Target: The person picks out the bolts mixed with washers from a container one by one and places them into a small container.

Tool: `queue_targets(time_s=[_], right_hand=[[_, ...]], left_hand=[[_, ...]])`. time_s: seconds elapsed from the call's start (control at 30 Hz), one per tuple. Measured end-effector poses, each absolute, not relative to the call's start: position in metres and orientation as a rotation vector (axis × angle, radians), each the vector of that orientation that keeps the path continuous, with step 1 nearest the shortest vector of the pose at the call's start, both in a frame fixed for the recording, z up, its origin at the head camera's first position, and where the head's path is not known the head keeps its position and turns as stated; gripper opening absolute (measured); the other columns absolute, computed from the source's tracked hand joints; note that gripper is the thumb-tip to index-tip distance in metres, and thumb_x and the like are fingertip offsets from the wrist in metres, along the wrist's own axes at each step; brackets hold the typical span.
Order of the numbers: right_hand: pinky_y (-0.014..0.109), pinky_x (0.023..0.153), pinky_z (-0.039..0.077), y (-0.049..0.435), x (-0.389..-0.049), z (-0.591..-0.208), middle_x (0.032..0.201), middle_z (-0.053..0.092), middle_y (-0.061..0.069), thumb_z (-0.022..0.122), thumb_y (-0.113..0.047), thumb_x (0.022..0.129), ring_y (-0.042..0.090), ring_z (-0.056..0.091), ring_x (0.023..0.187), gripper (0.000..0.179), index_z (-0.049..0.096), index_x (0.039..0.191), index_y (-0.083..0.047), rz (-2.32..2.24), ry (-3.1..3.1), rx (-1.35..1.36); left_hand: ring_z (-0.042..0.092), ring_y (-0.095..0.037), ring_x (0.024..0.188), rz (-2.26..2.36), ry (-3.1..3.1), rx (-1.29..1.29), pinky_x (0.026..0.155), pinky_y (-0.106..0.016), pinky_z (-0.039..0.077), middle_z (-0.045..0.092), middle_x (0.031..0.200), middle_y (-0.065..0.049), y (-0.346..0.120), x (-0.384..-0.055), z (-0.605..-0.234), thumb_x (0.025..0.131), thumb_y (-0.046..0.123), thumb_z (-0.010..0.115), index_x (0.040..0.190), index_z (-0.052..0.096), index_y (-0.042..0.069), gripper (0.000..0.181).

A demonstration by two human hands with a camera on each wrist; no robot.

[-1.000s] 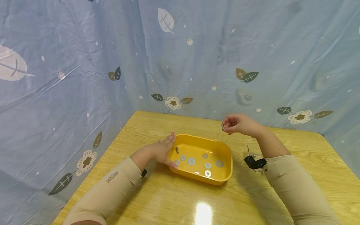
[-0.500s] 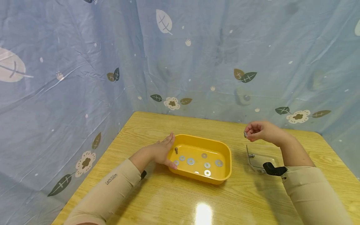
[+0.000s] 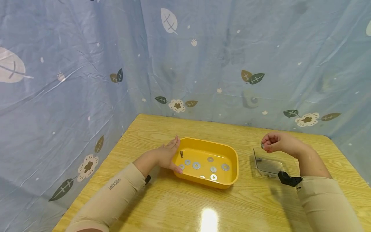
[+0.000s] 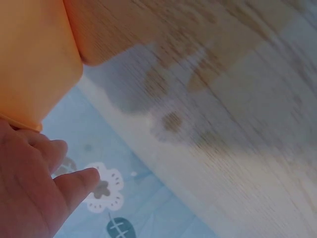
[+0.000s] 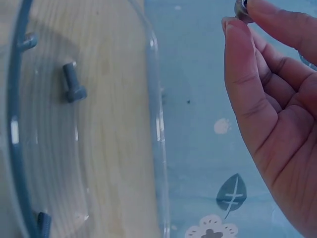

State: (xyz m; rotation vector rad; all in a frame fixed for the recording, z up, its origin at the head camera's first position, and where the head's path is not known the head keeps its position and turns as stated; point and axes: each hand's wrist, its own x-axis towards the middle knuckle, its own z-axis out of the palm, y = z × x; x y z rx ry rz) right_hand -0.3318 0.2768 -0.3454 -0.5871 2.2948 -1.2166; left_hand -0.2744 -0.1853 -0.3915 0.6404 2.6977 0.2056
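My right hand [image 3: 285, 144] pinches a small metal bolt [image 3: 262, 145] between thumb and forefinger. In the right wrist view, the head of this bolt [image 5: 242, 11] shows at the fingertips. Below the hand stands a clear plastic container [image 3: 271, 167], and bolts [image 5: 73, 83] lie inside it. My left hand [image 3: 166, 157] rests against the left end of a yellow tray [image 3: 210, 142], fingers stretched along its far corner and thumb at the near rim. Several flat washers [image 3: 196, 165] and one bolt [image 3: 181, 154] lie on the tray's floor.
Both containers stand on a wood-grain table [image 3: 162, 206]. A blue patterned cloth [image 3: 214, 64] hangs behind the table and along its left side. A black strap mount [image 3: 288, 178] on the right wrist overlaps the clear container's near side.
My right hand has moved right and a little lower with the bolt, from beyond the yellow tray to over the clear container. The left hand stays at the tray.
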Motion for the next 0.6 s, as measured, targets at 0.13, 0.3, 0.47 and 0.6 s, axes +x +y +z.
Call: queue_targets(time_s=[0.13,0.3,0.47,0.6], right_hand=[[0.035,0.078,0.05,0.281,-0.331,-0.351,0.088,0.056,0.013,0.058,-0.011,0.089,0.023,0.06,0.081,0.031,0.047,0.107,0.011,-1.208,2.286,-0.586],[0.041,0.079,0.049,0.281,-0.331,-0.355,0.087,0.056,0.011,0.061,-0.011,0.087,0.023,0.059,0.082,0.033,0.048,0.106,0.012,-1.185,2.248,-0.556],[0.043,0.079,0.049,0.281,-0.33,-0.358,0.086,0.056,0.009,0.062,-0.009,0.086,0.019,0.059,0.08,0.033,0.049,0.105,0.013,-1.184,2.217,-0.535],[0.042,0.079,0.049,0.281,-0.327,-0.36,0.086,0.056,0.009,0.061,-0.008,0.086,0.019,0.059,0.08,0.032,0.049,0.106,0.013,-1.18,2.199,-0.524]], left_hand=[[-0.007,-0.02,0.139,0.212,2.704,0.643,0.107,-0.054,0.012,-0.023,0.149,-0.006,-0.185,-0.274,-0.391,0.054,0.082,0.053,0.145,-0.01,0.005,0.135],[-0.007,-0.02,0.139,0.222,2.708,0.644,0.107,-0.054,0.012,-0.023,0.148,-0.007,-0.185,-0.273,-0.39,0.055,0.081,0.055,0.145,-0.009,0.004,0.135],[-0.007,-0.019,0.139,0.211,2.708,0.646,0.107,-0.053,0.013,-0.023,0.148,-0.007,-0.185,-0.273,-0.391,0.055,0.082,0.053,0.145,-0.01,0.004,0.135],[-0.007,-0.02,0.139,0.204,2.706,0.655,0.107,-0.053,0.013,-0.024,0.148,-0.007,-0.185,-0.273,-0.393,0.055,0.082,0.053,0.145,-0.009,0.004,0.135]])
